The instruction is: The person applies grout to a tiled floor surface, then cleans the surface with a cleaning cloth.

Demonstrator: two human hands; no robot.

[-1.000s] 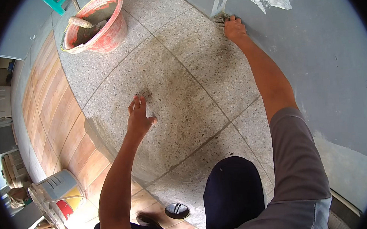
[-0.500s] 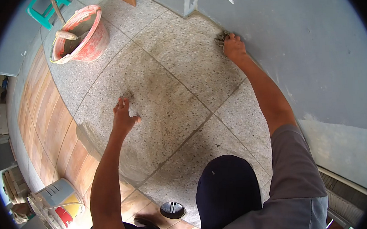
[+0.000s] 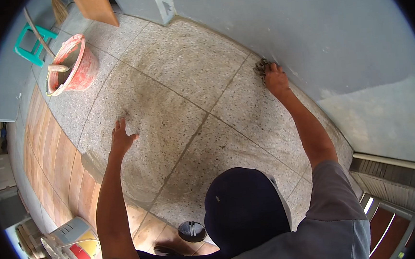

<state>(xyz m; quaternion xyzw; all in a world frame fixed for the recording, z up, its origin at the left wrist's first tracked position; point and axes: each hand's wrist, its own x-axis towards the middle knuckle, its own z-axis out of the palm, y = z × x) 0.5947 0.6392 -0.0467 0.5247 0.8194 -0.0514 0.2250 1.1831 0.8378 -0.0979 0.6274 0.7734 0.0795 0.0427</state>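
My right hand (image 3: 276,80) presses a dark wet wad, a sponge or rag (image 3: 262,67), onto the speckled terrazzo floor (image 3: 189,68) right at the foot of the grey wall (image 3: 335,29). My left hand (image 3: 120,137) lies flat on the floor with fingers spread, holding nothing, beside a darker damp patch in the tiles. My bent knee in dark trousers (image 3: 244,204) fills the lower middle.
A red bucket (image 3: 70,64) with a tool handle in it stands at the far left, a green stool (image 3: 32,43) behind it. A paint can (image 3: 76,242) sits on the wooden boards at the lower left. A small dark round lid (image 3: 192,230) lies by my foot.
My right hand has dragged the wad along the base of the wall towards me. My left hand stayed planted on the floor while my view swung to the right.
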